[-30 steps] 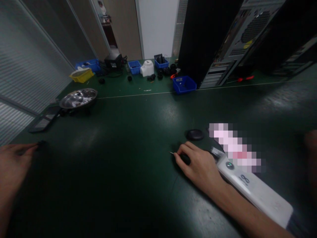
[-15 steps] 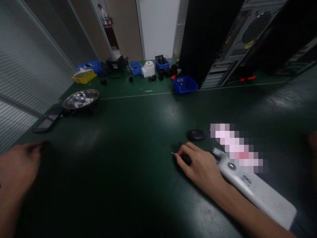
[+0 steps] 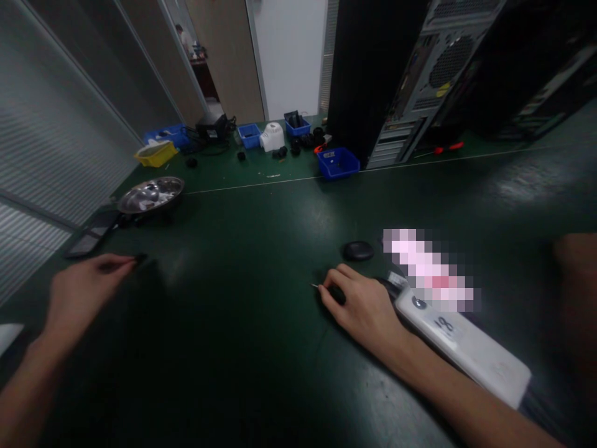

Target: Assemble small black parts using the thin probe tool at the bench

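My left hand (image 3: 88,286) is raised over the left side of the green table, thumb and fingers pinching a small black piece (image 3: 140,257) too blurred to make out. On the right, my right hand (image 3: 361,298) rests low at the tabletop, its fingers wrapped round the black handle of a small screwdriver (image 3: 336,295). The thin metal tip points left. Just beyond this hand lies a black, mouse-shaped object (image 3: 358,250). A long white device (image 3: 466,342) marked 18 lies along my right forearm.
A shiny metal bowl (image 3: 152,195) stands at the left, beside a dark flat tablet-like thing (image 3: 93,233). Along the back are a yellow bin (image 3: 156,154), a blue bin (image 3: 338,164) and a computer case (image 3: 396,130). Another person's arm (image 3: 578,267) shows at the right edge.
My left hand has moved right and slightly up with the small black piece. My right hand keeps its hold on the screwdriver. The view has shifted a little to the right.
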Action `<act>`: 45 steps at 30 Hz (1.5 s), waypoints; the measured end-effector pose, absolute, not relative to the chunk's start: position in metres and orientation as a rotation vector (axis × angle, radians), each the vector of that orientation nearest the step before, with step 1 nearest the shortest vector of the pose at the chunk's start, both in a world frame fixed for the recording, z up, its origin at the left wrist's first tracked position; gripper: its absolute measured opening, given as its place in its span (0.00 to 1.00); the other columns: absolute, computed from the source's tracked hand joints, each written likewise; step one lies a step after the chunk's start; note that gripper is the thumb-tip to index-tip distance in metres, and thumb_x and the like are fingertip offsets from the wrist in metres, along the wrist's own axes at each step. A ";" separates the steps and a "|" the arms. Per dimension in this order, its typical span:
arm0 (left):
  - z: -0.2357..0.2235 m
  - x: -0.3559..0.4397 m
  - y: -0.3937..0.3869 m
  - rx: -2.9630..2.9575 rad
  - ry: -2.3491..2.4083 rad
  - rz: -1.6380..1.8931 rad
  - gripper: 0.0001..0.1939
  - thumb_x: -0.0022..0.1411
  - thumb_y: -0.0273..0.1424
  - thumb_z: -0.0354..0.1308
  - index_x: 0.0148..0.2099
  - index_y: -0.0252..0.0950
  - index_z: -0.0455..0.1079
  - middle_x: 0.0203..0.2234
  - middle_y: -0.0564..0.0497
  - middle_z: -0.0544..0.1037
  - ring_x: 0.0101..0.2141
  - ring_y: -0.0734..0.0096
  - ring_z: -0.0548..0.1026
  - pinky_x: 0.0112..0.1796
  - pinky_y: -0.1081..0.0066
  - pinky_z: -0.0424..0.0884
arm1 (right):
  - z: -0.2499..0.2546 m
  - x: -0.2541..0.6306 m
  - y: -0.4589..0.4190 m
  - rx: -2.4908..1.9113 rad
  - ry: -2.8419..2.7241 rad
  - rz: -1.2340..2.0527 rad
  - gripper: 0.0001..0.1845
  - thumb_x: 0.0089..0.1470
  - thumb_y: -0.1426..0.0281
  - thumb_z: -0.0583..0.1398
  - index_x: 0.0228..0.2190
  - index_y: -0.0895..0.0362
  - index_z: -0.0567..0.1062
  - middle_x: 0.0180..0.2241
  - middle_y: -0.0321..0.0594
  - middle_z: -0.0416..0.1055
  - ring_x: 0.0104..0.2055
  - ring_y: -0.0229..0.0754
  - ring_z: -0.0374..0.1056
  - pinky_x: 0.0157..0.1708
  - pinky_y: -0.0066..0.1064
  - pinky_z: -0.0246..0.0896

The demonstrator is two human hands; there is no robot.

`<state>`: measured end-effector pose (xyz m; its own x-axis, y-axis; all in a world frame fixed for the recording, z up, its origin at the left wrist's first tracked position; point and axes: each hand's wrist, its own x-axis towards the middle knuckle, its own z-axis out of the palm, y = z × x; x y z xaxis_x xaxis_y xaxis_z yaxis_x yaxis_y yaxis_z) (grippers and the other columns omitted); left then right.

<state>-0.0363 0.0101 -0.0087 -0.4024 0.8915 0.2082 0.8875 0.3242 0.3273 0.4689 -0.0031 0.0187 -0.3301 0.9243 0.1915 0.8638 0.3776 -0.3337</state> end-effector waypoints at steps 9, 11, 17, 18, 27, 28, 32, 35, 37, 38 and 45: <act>0.009 0.212 0.012 2.303 1.143 0.952 0.05 0.68 0.31 0.60 0.44 0.40 0.77 0.44 0.51 0.81 0.46 0.67 0.76 0.48 0.64 0.73 | 0.017 0.467 -0.002 -1.548 -2.257 0.195 0.11 0.67 0.63 0.56 0.35 0.53 0.74 0.38 0.36 0.73 0.34 0.39 0.71 0.33 0.31 0.59; -0.001 0.232 0.014 2.320 1.062 0.940 0.05 0.68 0.28 0.60 0.43 0.39 0.77 0.43 0.50 0.80 0.46 0.66 0.75 0.47 0.63 0.72 | 0.018 0.466 -0.003 -1.537 -2.230 0.203 0.11 0.68 0.63 0.55 0.35 0.53 0.74 0.38 0.36 0.73 0.35 0.39 0.71 0.35 0.31 0.60; -0.019 0.237 0.019 2.223 1.102 1.006 0.06 0.69 0.28 0.59 0.45 0.40 0.77 0.48 0.50 0.77 0.50 0.66 0.73 0.51 0.62 0.71 | 0.018 0.466 -0.003 -1.504 -2.220 0.226 0.11 0.68 0.63 0.55 0.36 0.54 0.74 0.38 0.36 0.72 0.34 0.39 0.70 0.33 0.31 0.59; -0.019 0.236 0.018 2.220 1.090 1.005 0.07 0.69 0.28 0.58 0.46 0.40 0.76 0.47 0.50 0.78 0.49 0.67 0.73 0.51 0.62 0.71 | 0.018 0.466 -0.003 -1.497 -2.227 0.224 0.11 0.68 0.63 0.55 0.36 0.53 0.74 0.38 0.36 0.72 0.34 0.39 0.70 0.33 0.31 0.59; -0.018 0.237 0.016 2.143 1.057 1.003 0.11 0.69 0.29 0.58 0.52 0.40 0.75 0.47 0.49 0.78 0.49 0.67 0.75 0.51 0.63 0.73 | 0.015 0.464 -0.003 -1.452 -2.280 0.275 0.10 0.67 0.63 0.56 0.36 0.53 0.73 0.37 0.35 0.71 0.34 0.39 0.69 0.33 0.31 0.58; -0.019 0.236 0.017 2.138 1.034 1.008 0.11 0.70 0.29 0.58 0.52 0.40 0.76 0.47 0.49 0.79 0.49 0.68 0.76 0.52 0.64 0.73 | 0.015 0.464 -0.003 -1.442 -2.278 0.289 0.09 0.67 0.64 0.56 0.36 0.53 0.73 0.37 0.35 0.71 0.34 0.39 0.69 0.34 0.31 0.58; -0.023 0.235 0.017 2.134 0.949 1.036 0.10 0.70 0.28 0.58 0.51 0.40 0.77 0.46 0.51 0.80 0.48 0.71 0.77 0.52 0.67 0.73 | 0.013 0.463 -0.003 -1.382 -2.278 0.357 0.09 0.68 0.64 0.56 0.36 0.53 0.73 0.37 0.35 0.71 0.34 0.38 0.69 0.34 0.31 0.59; -0.027 0.236 0.017 2.219 0.912 1.046 0.10 0.70 0.28 0.57 0.50 0.39 0.78 0.45 0.51 0.80 0.47 0.71 0.77 0.50 0.67 0.73 | 0.011 0.462 -0.005 -1.365 -2.317 0.342 0.09 0.68 0.64 0.56 0.36 0.53 0.73 0.38 0.35 0.71 0.34 0.38 0.69 0.33 0.31 0.58; -0.030 0.238 0.017 2.282 0.903 1.058 0.10 0.71 0.28 0.57 0.50 0.38 0.78 0.45 0.50 0.80 0.46 0.71 0.76 0.49 0.67 0.73 | 0.009 0.462 -0.005 -1.364 -2.324 0.325 0.09 0.68 0.64 0.56 0.36 0.53 0.73 0.38 0.35 0.71 0.33 0.38 0.69 0.33 0.31 0.58; -0.031 0.239 0.016 2.305 0.901 1.061 0.11 0.71 0.28 0.56 0.51 0.38 0.77 0.45 0.50 0.80 0.46 0.71 0.76 0.49 0.67 0.73 | 0.009 0.461 -0.005 -1.362 -2.319 0.324 0.09 0.68 0.64 0.56 0.36 0.53 0.73 0.38 0.35 0.71 0.33 0.38 0.69 0.33 0.31 0.58; -0.026 0.238 0.014 2.409 0.985 1.054 0.16 0.72 0.28 0.55 0.58 0.42 0.73 0.45 0.49 0.77 0.46 0.69 0.72 0.45 0.67 0.73 | 0.011 0.464 -0.005 -1.343 -2.253 0.274 0.10 0.68 0.63 0.56 0.36 0.54 0.73 0.37 0.36 0.71 0.33 0.38 0.69 0.32 0.30 0.59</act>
<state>0.2383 0.0138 -0.0255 0.4867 0.7082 0.5114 0.4623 -0.7055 0.5372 0.4637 -0.0046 0.0111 -0.3891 0.8662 0.3134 0.7660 0.4932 -0.4122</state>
